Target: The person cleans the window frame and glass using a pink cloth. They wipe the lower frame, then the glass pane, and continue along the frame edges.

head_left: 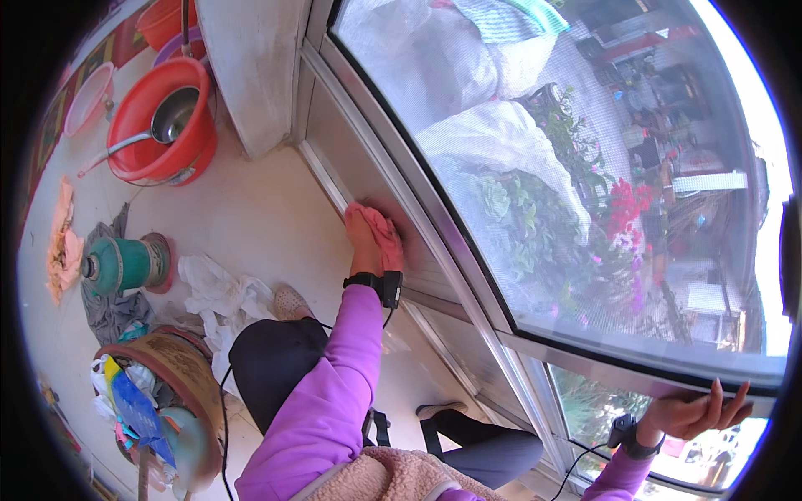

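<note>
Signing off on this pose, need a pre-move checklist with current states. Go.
1. Pink cloth held in the left hand and set against the lower panel: ok.
2. Right hand at the window frame: ok. Firm hold or light touch: cannot tell.
3. Red tub standing apart from the left hand: ok.
4. Floor beside the forward shoe free of loose items: not ok, crumpled white sheeting lies close by.
5. Black cable free of snags: cannot tell, part of its run is hidden.
</note>
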A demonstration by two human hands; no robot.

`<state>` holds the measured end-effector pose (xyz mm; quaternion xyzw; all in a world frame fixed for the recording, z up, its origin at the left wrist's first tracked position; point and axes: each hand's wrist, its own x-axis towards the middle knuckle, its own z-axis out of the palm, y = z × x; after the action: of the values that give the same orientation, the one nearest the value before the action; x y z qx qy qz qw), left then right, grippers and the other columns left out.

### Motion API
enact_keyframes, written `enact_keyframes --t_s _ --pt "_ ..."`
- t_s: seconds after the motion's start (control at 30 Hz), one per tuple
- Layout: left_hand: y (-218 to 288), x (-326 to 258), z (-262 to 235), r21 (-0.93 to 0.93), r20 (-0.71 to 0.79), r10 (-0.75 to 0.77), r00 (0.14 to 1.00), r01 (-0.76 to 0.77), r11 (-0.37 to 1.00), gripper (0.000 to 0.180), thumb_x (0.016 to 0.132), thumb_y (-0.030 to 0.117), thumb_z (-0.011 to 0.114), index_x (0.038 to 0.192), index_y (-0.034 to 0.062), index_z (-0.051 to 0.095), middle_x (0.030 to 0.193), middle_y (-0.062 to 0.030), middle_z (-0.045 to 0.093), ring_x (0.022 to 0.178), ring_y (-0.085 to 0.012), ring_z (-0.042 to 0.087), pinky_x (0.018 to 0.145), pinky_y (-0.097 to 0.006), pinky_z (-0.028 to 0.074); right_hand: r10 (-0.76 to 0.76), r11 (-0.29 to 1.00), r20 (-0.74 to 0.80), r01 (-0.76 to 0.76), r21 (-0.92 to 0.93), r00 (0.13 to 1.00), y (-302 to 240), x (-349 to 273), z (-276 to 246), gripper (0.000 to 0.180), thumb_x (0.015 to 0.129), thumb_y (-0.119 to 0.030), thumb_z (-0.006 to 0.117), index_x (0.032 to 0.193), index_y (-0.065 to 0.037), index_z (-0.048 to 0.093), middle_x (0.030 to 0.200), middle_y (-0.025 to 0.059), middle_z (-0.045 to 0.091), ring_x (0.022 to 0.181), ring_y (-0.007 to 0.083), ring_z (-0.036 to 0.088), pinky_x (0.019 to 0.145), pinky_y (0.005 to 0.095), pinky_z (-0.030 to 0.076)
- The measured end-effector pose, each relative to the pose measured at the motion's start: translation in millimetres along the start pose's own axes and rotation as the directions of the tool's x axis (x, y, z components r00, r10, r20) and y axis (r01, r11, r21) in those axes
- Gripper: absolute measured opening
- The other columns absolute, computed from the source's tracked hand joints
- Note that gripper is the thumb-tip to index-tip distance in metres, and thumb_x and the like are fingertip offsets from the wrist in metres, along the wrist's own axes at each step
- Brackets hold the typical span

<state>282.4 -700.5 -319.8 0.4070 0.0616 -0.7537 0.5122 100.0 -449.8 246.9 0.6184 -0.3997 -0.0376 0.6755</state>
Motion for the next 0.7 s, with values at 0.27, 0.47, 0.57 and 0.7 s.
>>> enact_keyframes --t_s 0.27,0.47,0.57,0.7 --pt "184.7 -66.5 151.9 0.485 0.101 0.824 0.558 -0.751 0.449 0.041 0.095 0.038 0.046 0.111 0.0043 0.064 0.103 -0.0168 0.064 0.096 -0.0314 0.063 0.086 -0.042 0.051 0.123 0.988 -0.147 -0.108 0.107 0.981 -9.1 6.8 9.7 0.019 0.098 0.001 0.044 0.087 0.001 0.059 0.104 0.0190 0.068 0.123 0.0405 0.056 0.111 0.0590 0.039" --pt "231.6 -79.3 177.8 0.924 0.373 0.679 0.632 -0.319 -0.211 0.054 0.089 0.046 0.045 0.129 0.0126 0.061 0.130 -0.0260 0.054 0.117 -0.0441 0.056 0.097 -0.053 0.047 0.162 0.970 -0.167 -0.125 0.210 0.973 -11.3 7.2 13.2 0.025 0.095 -0.002 0.046 0.076 -0.001 0.063 0.104 0.0185 0.070 0.119 0.0337 0.056 0.114 0.0526 0.032" --pt "217.6 -93.5 175.8 0.909 0.416 0.651 0.635 -0.276 -0.312 0.054 0.091 0.044 0.044 0.128 0.0086 0.061 0.129 -0.0279 0.055 0.116 -0.0454 0.056 0.096 -0.053 0.048 0.321 0.918 -0.161 -0.265 0.295 0.933 -14.2 7.7 12.4 0.030 0.091 -0.003 0.042 0.079 -0.005 0.069 0.110 0.0184 0.070 0.120 0.0283 0.052 0.116 0.0478 0.028" --pt "194.9 -121.8 165.5 0.844 0.524 0.576 0.627 -0.288 -0.453 0.053 0.091 0.042 0.044 0.120 0.0037 0.065 0.121 -0.0305 0.060 0.110 -0.0461 0.060 0.095 -0.053 0.049 0.373 0.884 -0.124 -0.311 0.348 0.920 -16.5 11.8 9.1 0.036 0.093 -0.003 0.040 0.082 -0.006 0.073 0.114 0.0162 0.071 0.122 0.0261 0.051 0.115 0.0454 0.028"
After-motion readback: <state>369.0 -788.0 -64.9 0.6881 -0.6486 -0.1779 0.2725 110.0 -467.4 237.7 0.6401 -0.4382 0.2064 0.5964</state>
